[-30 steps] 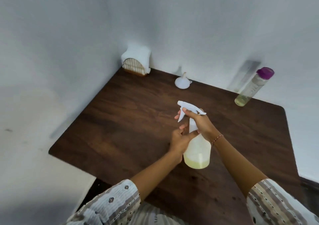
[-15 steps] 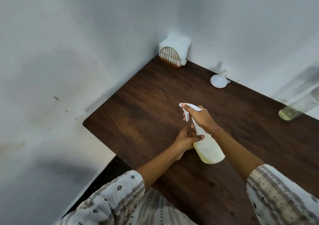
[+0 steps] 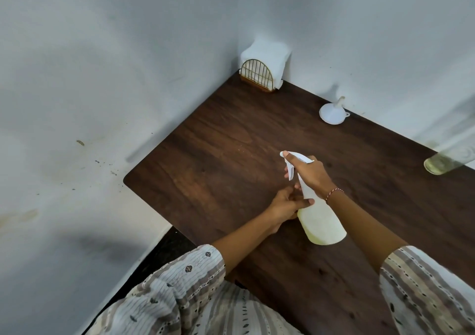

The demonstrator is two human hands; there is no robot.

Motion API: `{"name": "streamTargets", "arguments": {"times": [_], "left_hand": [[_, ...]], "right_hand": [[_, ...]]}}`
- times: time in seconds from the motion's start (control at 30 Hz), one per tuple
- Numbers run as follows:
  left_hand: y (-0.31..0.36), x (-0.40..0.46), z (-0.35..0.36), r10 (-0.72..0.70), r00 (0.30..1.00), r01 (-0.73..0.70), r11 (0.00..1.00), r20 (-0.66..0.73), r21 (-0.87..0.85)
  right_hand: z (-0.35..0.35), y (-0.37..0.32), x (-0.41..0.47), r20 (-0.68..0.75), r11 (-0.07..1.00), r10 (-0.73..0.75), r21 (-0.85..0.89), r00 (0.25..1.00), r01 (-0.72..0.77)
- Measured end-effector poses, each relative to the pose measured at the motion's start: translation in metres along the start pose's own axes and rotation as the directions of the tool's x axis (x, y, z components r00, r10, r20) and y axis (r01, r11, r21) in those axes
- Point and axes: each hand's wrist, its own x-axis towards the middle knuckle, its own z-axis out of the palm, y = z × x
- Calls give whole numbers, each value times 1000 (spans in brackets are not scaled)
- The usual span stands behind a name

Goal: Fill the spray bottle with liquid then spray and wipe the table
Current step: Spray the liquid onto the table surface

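Here, over the middle of the dark wooden table [image 3: 231,139]: spray bottle [image 3: 320,219] held tilted in the air, pale yellowish liquid inside, nozzle aimed toward the left wall. Right hand [image 3: 309,172] wrapped round the white trigger head, forefinger lying along its top. Left hand [image 3: 285,206] cupped against the bottle's shoulder, thumb pressed across it. Against the back wall: white funnel [image 3: 332,112] mouth-down, napkin holder [image 3: 262,69] in the corner. Blurred at the right edge, a clear bottle [image 3: 447,157] with a little yellowish liquid.

A dark wooden table [image 3: 231,154] fills a wall corner. A napkin holder [image 3: 259,76] stands in its far corner. A white funnel [image 3: 332,113] sits right of it, a blurred bottle [image 3: 440,162] at the right edge.
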Motion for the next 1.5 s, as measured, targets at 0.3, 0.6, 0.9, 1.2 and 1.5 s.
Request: {"name": "streamTargets", "arguments": {"times": [0.3,0.6,0.9,1.2,1.5], "left_hand": [[6,18,29,-11,999,5,983,33,183],[-3,17,36,-64,990,38,980,129,196],[-15,5,-53,542,753,39,529,-373,847],[-18,-11,-98,592,689,236,361,-417,902],[-29,-6,-85,569,751,254,218,-334,943]], "right_hand": [[-33,11,-5,-239,992,51,122,970,-22],[-53,28,-22,-68,998,16,68,998,-12],[-40,39,-40,67,999,32,8,997,-33],[-31,49,-52,144,997,73,-5,987,-73],[-49,78,-61,0,994,111,-8,994,-111]]}}
